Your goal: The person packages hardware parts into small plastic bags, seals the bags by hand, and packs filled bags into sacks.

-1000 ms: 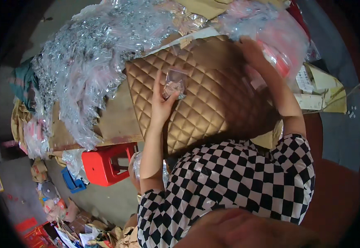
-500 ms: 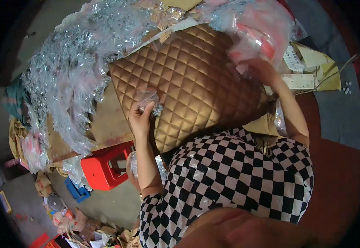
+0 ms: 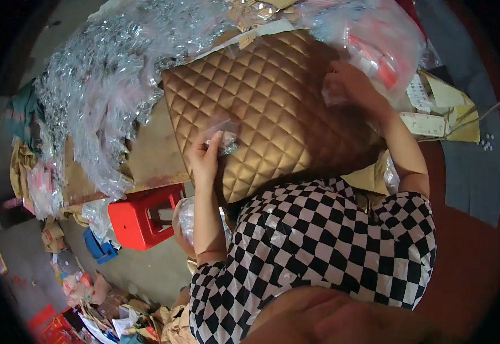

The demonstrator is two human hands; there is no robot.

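My left hand (image 3: 205, 160) pinches a small clear plastic bag (image 3: 227, 139) between thumb and fingers. Small shiny pieces lie inside that bag, too small to name. Beneath it is a brown-gold quilted cushion or pad (image 3: 250, 109), spread in front of my body. Over the pad's right side, my right hand (image 3: 363, 92) is closed on another small, see-through plastic bag (image 3: 335, 94), slightly blurred. Just beyond the right hand sits a large clear bag (image 3: 396, 34) with red showing inside it.
A big heap of clear bags with shiny contents (image 3: 106, 86) covers the table's left side. A red stool (image 3: 138, 223) stands below the table edge, a blue plastic item (image 3: 99, 245) beside it. At right lie a white strip (image 3: 422, 122) and a yellowish card (image 3: 439, 92).
My right hand has come away from the large clear bag's edge, and the small bag in it shows more. The left hand still holds its bag. The whole view has shifted slightly.
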